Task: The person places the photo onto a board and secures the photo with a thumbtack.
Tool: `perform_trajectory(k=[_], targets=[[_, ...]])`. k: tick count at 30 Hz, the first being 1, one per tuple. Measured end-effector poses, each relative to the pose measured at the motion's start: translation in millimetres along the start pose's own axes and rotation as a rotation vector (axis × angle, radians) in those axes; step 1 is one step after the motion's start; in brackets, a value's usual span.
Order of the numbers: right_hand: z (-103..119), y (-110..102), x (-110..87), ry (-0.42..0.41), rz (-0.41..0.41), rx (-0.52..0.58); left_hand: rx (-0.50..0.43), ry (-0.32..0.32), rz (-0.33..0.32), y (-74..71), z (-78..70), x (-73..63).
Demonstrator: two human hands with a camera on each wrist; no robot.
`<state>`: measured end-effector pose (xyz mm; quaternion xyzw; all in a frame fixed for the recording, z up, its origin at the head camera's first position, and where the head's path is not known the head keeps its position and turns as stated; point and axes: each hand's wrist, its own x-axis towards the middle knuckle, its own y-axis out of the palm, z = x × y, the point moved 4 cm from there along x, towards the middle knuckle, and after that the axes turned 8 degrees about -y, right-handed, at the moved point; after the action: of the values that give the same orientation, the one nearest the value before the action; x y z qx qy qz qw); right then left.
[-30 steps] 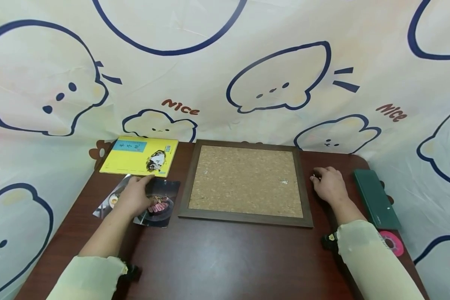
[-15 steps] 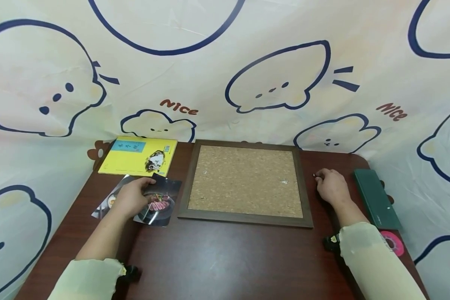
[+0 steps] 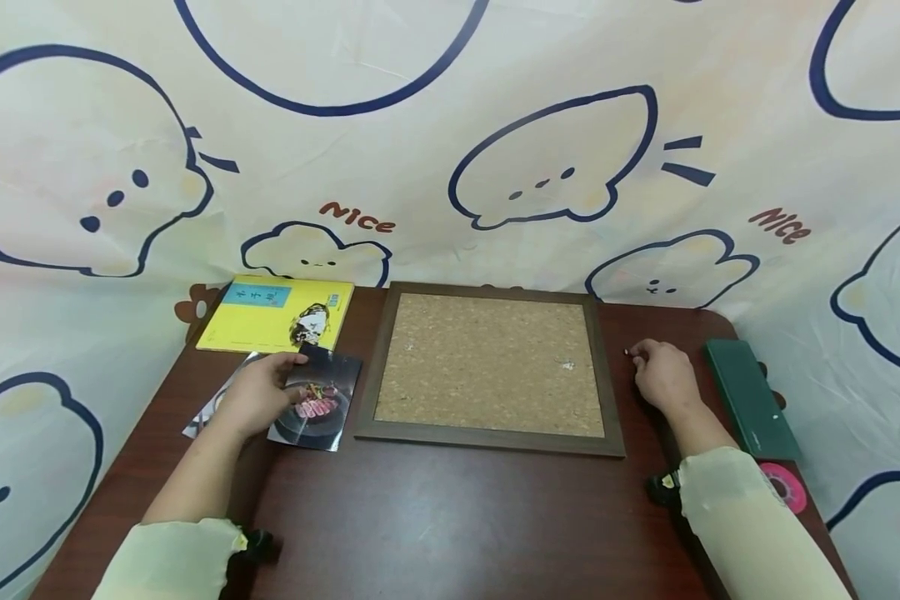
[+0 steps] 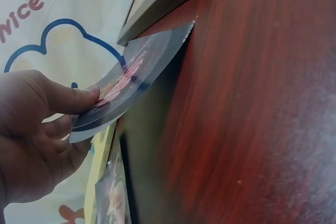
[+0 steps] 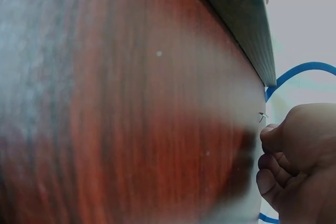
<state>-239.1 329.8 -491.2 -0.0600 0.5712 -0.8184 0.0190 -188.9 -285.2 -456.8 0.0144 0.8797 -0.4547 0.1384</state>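
Note:
My left hand [image 3: 258,393] pinches a glossy dark photo [image 3: 324,408] of sliced meat on a plate, thumb on its face and fingers behind. In the left wrist view the photo [image 4: 139,69] bows, its near part raised from the table. A second photo [image 4: 113,195] with food on it lies partly under the hand. My right hand [image 3: 663,377], fingers curled, is at the right of the framed cork board [image 3: 495,362]. Its thumb and forefinger pinch a tiny thumbtack [image 5: 262,116], which shows at the fingertips in the right wrist view.
A yellow book [image 3: 270,321] lies at the back left, beyond the photos. At the right edge are a dark green case [image 3: 752,400] and a pink ring-shaped roll [image 3: 783,487]. A cartoon-print cloth [image 3: 435,183] hangs behind the brown table [image 3: 450,517].
My left hand has drawn slightly left, and the meat photo shows more of its face. My right hand has shifted slightly right, the small tack now showing beyond its fingertips.

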Motion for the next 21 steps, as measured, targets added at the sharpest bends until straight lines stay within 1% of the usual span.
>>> perform_trajectory(k=[4,11,16,21], targets=[[0,-2,-2.1,0.007,-0.008,-0.006,-0.020,-0.012,-0.001,-4.8,-1.3,-1.6],[5,-7,-2.7,-0.007,-0.039,-0.018,-0.069,-0.032,0.003,-13.1,-5.2,-1.4],[8,-9,-2.2,-0.007,-0.044,0.002,-0.121,-0.029,0.017,-16.3,-10.8,1.6],[12,-9,-1.9,-0.001,-0.041,0.019,-0.153,-0.014,0.030,-15.8,-16.6,3.4]])
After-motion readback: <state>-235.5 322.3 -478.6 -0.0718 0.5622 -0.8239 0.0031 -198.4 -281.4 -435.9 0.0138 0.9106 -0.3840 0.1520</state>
